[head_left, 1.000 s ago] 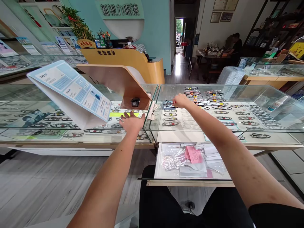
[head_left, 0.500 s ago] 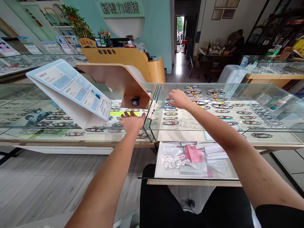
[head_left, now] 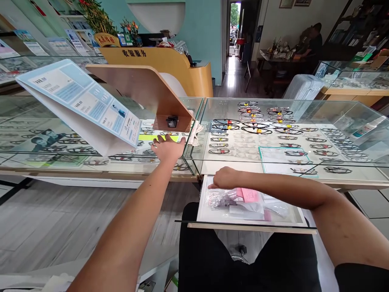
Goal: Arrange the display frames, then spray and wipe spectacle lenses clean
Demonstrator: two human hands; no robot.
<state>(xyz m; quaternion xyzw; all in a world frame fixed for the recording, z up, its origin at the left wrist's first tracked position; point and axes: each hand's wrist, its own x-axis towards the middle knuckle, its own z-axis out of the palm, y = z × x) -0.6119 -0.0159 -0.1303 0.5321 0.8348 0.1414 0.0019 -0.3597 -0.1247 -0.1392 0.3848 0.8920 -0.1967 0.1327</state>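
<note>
My left hand (head_left: 168, 148) lies palm down on the glass counter top with its fingers spread, holding nothing. It is just in front of the wooden back of a tilted stand mirror (head_left: 142, 87), which has a small black block (head_left: 172, 121) on its foot. My right hand (head_left: 225, 178) hangs over the back left part of an open drawer (head_left: 204, 211). Its fingers are bent downward and mostly hidden, and I cannot see anything in them. Inside the drawer lie clear plastic bags (head_left: 219, 201), a pink slip (head_left: 249, 195) and white paper packets (head_left: 246, 211).
Rows of eyeglasses (head_left: 257, 129) lie under the glass showcase (head_left: 232, 164). A blue-and-white folded sign (head_left: 86, 103) leans over the left counter. A white cloth (head_left: 195, 136) rests by the glass joint. A person (head_left: 313, 42) sits at a far table.
My right hand has come off the glass top and moved down and toward me, over the drawer. My left hand stays on the counter. The view has tipped slightly downward.
</note>
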